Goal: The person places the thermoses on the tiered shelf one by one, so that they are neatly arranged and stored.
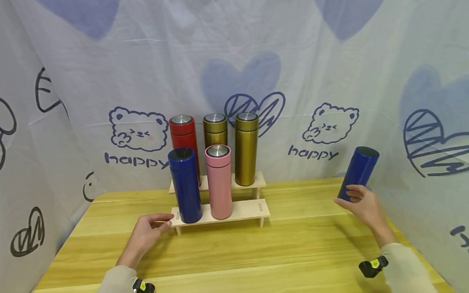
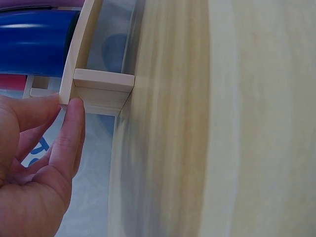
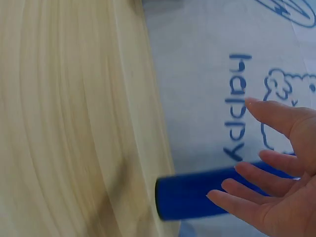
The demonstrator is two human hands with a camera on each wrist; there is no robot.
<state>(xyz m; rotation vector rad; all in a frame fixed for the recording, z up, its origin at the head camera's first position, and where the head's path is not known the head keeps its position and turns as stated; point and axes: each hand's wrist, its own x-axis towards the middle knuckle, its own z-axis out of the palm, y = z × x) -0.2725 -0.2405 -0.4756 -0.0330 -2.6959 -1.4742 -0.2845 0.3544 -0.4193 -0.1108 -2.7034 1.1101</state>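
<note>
Between thumb and fingers, my left hand [image 1: 147, 233] pinches the end of the front wooden riser [image 2: 74, 54]. On that riser stand a blue thermos bottle [image 1: 185, 186] and a pink thermos bottle [image 1: 219, 182]. Over at the right, my right hand [image 1: 362, 204] is beside another blue thermos bottle [image 1: 359, 171], which leans outward in the head view. Seen from the right wrist, the fingers [image 3: 247, 173] are spread and overlap this bottle's side, while the thumb points away from it.
Behind, a taller wooden riser [image 1: 260, 179] carries a red thermos bottle [image 1: 183, 127] and two gold ones, the right one [image 1: 245, 150] fully visible. A printed white curtain [image 1: 154, 57] hangs along the back and sides of the wooden table [image 1: 232, 261].
</note>
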